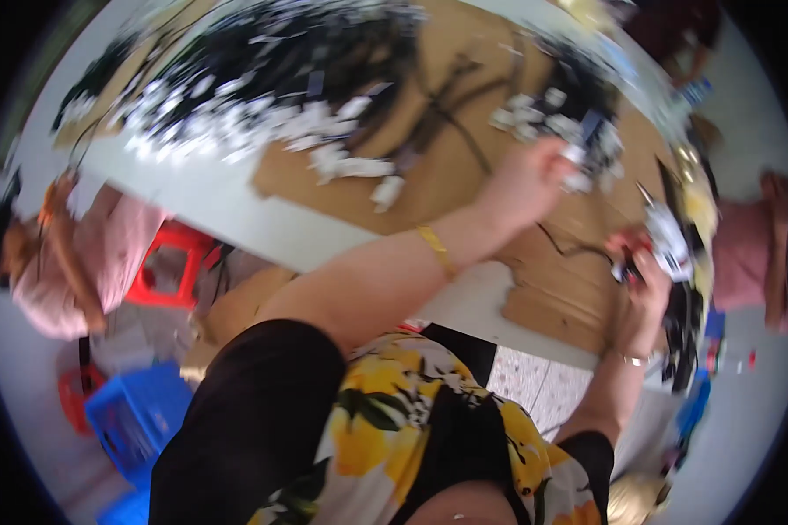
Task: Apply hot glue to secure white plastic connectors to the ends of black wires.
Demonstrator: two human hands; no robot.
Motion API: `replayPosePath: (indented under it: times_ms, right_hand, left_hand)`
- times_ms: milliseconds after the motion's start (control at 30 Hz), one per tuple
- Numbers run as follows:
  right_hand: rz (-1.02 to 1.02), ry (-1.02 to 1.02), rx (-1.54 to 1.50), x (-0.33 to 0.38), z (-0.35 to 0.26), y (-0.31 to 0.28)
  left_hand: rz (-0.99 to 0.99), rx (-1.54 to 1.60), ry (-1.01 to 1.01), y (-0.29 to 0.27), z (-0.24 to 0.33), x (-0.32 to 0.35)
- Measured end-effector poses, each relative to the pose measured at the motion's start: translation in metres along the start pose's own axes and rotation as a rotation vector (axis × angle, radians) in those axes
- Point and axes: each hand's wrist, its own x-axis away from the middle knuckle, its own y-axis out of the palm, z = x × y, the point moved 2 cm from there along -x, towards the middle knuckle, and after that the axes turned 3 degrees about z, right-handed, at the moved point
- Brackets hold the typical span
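Note:
Bent at the fingertips, my left hand (534, 179) reaches over the right-hand bundle and pinches a small white connector (573, 154); motion blur softens its outline. Dark cables with white ends make up this bundle (578, 79). Farther right, my right hand (643, 278) is wrapped round a white glue gun (668, 241), whose thin pointed nozzle tilts up and to the left. A thin black cord (569, 251) runs across the cardboard toward that hand.
A large heap of black cables with white connectors (228, 122) covers the table's far left. Brown cardboard (324, 192) lies on the white table (236, 223). People in pink sit at left (87, 254) and right (744, 254). A red stool (168, 262) and blue crate (140, 411) stand at left.

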Motion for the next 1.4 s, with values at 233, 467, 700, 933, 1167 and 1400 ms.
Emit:
replayPosePath:
  times_ms: [233,467,700,933,1167,1400]
  right_hand:
    - [0.053,0.088,0.023,-0.011,-0.041,0.009]
    - [-0.066,0.273,0.321,-0.024,-0.037,0.024]
    - [0.094,0.205,0.248,-0.009,-0.009,0.012]
    - [-0.130,0.031,0.078,-0.010,0.010,-0.011]
    - [-0.163,0.037,-0.107,-0.024,0.011,-0.036]
    - [-0.099,0.030,-0.161,-0.023,0.018,-0.043]
  left_hand:
    - [-0.007,0.004,-0.136,0.007,0.004,-0.004]
    - [0.032,-0.003,-0.089,0.002,0.001,-0.002]
    - [0.072,0.038,-0.018,0.007,0.012,0.004]
    - [0.172,-0.139,0.221,0.001,0.006,-0.006]
    - [0.210,-0.058,0.098,0.001,-0.006,-0.011]
    - [0.281,0.032,0.124,0.003,-0.009,-0.011]
